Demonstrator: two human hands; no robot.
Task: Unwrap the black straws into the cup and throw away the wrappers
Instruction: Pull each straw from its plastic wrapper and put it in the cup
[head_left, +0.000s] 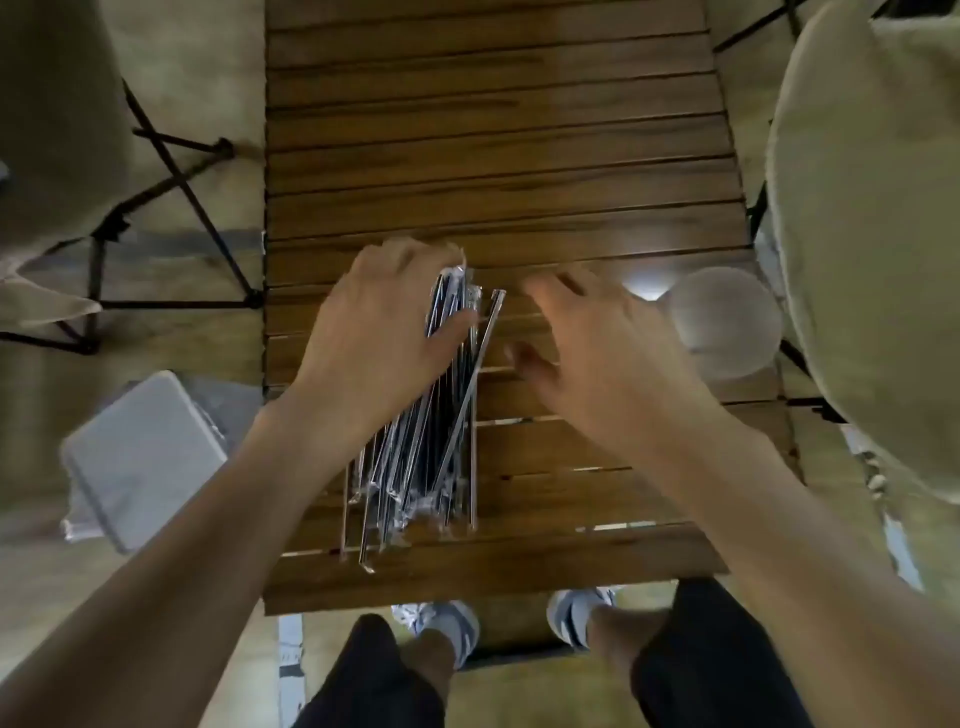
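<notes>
A bundle of black straws in clear wrappers (415, 467) lies lengthwise on the slatted wooden table (493, 156). My left hand (379, 338) grips the far end of the bundle, fingers and thumb curled round it. One wrapped straw (475, 374) leans out from the bundle's right side. Just right of that straw hovers my right hand (597, 353), blurred, its fingers loosely bent and holding nothing. A clear plastic cup (727, 322) stands at the table's right edge, beyond my right hand.
A grey bin lined with a bag (140, 457) stands on the floor left of the table. Beige folding chairs (872, 234) flank the table on both sides. My legs and shoes (441, 623) show below the table's near edge.
</notes>
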